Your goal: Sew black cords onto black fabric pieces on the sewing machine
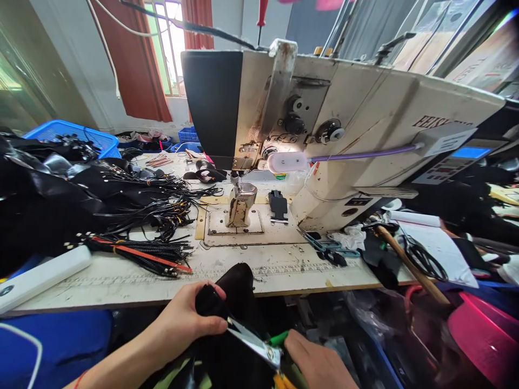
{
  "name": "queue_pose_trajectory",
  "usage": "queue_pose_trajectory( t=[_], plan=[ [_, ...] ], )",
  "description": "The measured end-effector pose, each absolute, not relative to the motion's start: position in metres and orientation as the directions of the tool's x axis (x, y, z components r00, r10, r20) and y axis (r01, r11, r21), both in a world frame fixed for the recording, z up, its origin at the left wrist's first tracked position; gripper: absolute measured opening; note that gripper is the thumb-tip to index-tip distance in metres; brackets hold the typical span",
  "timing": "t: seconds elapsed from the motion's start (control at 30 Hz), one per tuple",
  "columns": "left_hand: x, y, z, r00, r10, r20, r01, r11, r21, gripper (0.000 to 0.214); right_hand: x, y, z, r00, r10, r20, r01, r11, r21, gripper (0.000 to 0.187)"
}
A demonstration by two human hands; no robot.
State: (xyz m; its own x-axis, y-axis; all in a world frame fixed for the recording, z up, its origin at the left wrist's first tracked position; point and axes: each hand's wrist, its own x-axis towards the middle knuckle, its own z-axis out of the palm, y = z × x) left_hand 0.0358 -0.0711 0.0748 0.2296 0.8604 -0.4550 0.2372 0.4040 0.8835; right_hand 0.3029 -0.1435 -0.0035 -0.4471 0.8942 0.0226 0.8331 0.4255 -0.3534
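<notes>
Low in the head view, in front of the table edge, my left hand [193,313] is closed on a black leather-like piece [235,286], thumb on top. My right hand [314,356] grips a pair of scissors [259,346] with green and orange handles. The scissor blades point left, and their tips reach the black piece close to my left thumb. A small pale spot shows at the tips, too small to name. Beyond my hands stands a post-bed sewing machine [259,119], its needle area above the metal post [242,205].
Bundles of black cords [141,251] and dark material lie left on the table, near a white bar-shaped object [44,278]. Teal-handled scissors [324,246] and a wooden-handled tool [409,265] lie to the right. A pink basin [486,335] sits lower right, a blue basket [73,132] back left.
</notes>
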Motion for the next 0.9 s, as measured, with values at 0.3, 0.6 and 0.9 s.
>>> queue_pose_trajectory(
  t=[0.3,0.6,0.9],
  plan=[
    [0.036,-0.070,0.078,0.247,0.865,-0.438,0.203,0.395,0.896,0.039,0.297,-0.130,0.027,-0.426,0.872,-0.243,0.819,0.257,-0.513,0.025],
    [0.038,-0.070,0.079,0.294,0.850,-0.438,0.216,0.387,0.896,0.043,0.294,-0.128,0.018,-0.505,0.831,-0.232,0.719,0.257,-0.646,0.030],
    [0.040,-0.068,0.084,0.310,0.857,-0.412,0.279,0.332,0.901,0.043,0.290,-0.136,0.019,-0.431,0.876,-0.217,0.727,0.196,-0.658,0.035]
  ],
)
